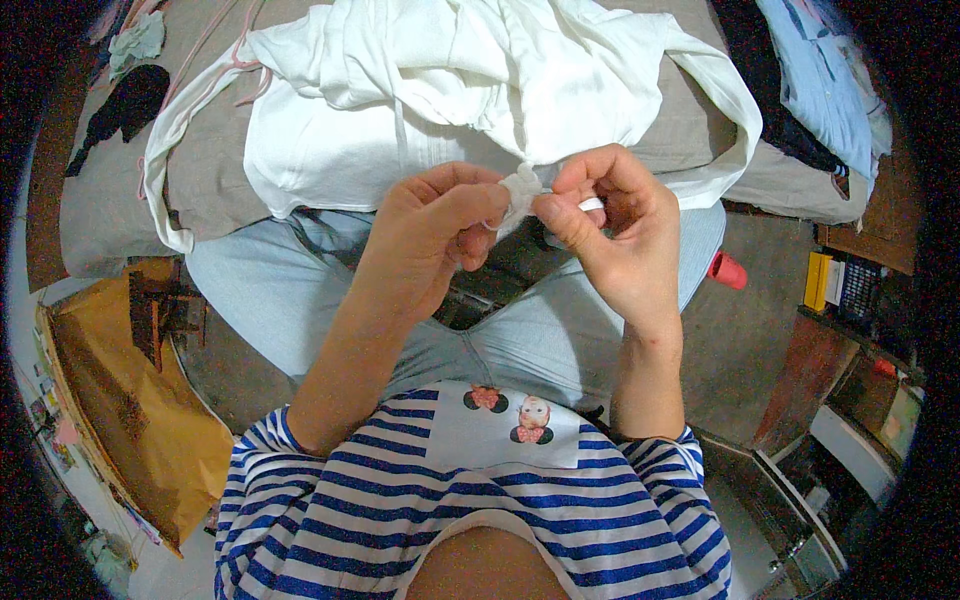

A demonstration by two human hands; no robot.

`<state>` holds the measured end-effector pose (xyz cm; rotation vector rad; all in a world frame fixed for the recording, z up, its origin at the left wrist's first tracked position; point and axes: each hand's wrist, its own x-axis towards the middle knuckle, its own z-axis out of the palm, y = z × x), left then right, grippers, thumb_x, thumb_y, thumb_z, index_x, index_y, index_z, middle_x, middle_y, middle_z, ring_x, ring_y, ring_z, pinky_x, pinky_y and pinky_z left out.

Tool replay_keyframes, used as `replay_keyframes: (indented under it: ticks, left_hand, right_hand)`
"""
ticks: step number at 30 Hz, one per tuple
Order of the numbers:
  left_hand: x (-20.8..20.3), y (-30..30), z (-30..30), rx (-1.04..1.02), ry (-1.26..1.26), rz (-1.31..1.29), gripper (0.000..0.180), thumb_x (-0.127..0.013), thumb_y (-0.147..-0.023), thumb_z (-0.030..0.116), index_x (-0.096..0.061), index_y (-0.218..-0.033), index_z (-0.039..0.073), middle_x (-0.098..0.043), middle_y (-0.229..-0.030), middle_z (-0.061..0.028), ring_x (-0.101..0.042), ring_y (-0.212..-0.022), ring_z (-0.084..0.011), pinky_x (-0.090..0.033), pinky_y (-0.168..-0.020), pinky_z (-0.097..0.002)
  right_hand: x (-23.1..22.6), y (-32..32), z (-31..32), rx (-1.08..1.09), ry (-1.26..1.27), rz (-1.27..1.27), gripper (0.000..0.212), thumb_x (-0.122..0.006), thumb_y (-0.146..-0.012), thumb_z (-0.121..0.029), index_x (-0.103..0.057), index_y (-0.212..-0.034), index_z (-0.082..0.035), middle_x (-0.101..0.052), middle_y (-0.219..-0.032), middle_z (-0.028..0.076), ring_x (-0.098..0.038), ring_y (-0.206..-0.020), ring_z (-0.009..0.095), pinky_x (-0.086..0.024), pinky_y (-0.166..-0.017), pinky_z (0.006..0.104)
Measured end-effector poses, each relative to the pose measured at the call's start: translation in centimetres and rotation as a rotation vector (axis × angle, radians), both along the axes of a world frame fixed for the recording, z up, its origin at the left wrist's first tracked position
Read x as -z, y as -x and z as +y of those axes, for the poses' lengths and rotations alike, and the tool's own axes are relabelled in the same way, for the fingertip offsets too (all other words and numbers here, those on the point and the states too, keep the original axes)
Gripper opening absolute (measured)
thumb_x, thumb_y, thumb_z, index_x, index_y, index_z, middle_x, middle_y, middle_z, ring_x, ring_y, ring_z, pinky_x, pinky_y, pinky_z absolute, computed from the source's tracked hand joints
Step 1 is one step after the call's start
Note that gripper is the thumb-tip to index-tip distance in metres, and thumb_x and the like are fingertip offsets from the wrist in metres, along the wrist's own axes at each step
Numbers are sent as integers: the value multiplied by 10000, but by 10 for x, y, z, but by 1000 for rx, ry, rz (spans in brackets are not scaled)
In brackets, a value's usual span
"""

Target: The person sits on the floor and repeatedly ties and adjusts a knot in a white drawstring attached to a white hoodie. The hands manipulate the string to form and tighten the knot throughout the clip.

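Note:
My left hand (445, 215) is closed in a pinch on a small bunch of gathered white cloth (518, 190). That bunch appears to join the white garment (345, 150) spread out behind it. A thin white loop hangs under the left fingertips. Close by on the right, my right hand (620, 215) pinches thumb against forefinger beside the bunch. Something thin runs between those fingertips and the cloth, too small to name. Against the right fingers shows a white band (591, 204); whether it is worn or held I cannot tell.
The garment lies on a grey-brown covered bed (225, 205), its long strips reaching both sides. Dark and light blue clothes (825, 80) lie far right, a black cloth (125, 105) far left. A red cup (728, 270) is on the right, a brown paper or board (150, 390) at left.

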<state>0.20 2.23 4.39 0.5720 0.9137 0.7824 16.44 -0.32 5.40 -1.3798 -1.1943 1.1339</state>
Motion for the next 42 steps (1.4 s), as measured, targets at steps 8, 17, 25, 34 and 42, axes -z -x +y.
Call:
replay_keyframes:
  ticks: [8,17,25,34,42]
  left_hand:
    - [3,2,2,-41,67,-37,159,-602,-730,99,-561,-838,-10,-526,-618,-19,-458,-450,-68,-350,-397,-178]
    - [0,2,0,-31,-21,79,181,-633,-727,86,-571,-857,-24,-547,-618,-32,-480,-473,-83,-375,-418,-194]
    - [-3,-3,-3,-41,-106,192,158,-640,-731,87,-589,-842,-14,-564,-624,-32,-501,-484,-75,-408,-430,-193]
    - [-3,3,-1,-36,32,-54,190,-576,-763,110,-589,-886,-34,-596,-710,-78,-551,-543,-118,-462,-484,-210]
    - [1,0,-4,-4,-71,72,201,-631,-736,97,-588,-886,-30,-594,-683,-64,-548,-545,-99,-457,-483,-199]
  right_hand:
    - [-3,-6,-7,-42,-198,-413,88,-648,-682,-71,-595,-724,-15,-518,-632,77,-515,-562,185,-395,-499,269]
    - [-11,-11,-16,-56,-463,-595,97,-645,-656,-31,-602,-742,-29,-490,-637,89,-496,-584,232,-395,-512,306]
    - [-30,-26,-38,-99,-482,-818,166,-678,-597,-92,-591,-731,-45,-482,-672,72,-475,-583,215,-371,-486,297]
    - [-29,-49,-46,-65,-644,-855,188,-641,-556,-55,-625,-743,-49,-576,-735,87,-527,-594,210,-399,-495,288]
    - [-19,-49,-45,-196,-691,-364,93,-632,-651,-11,-614,-735,25,-608,-810,185,-573,-629,221,-437,-545,267]
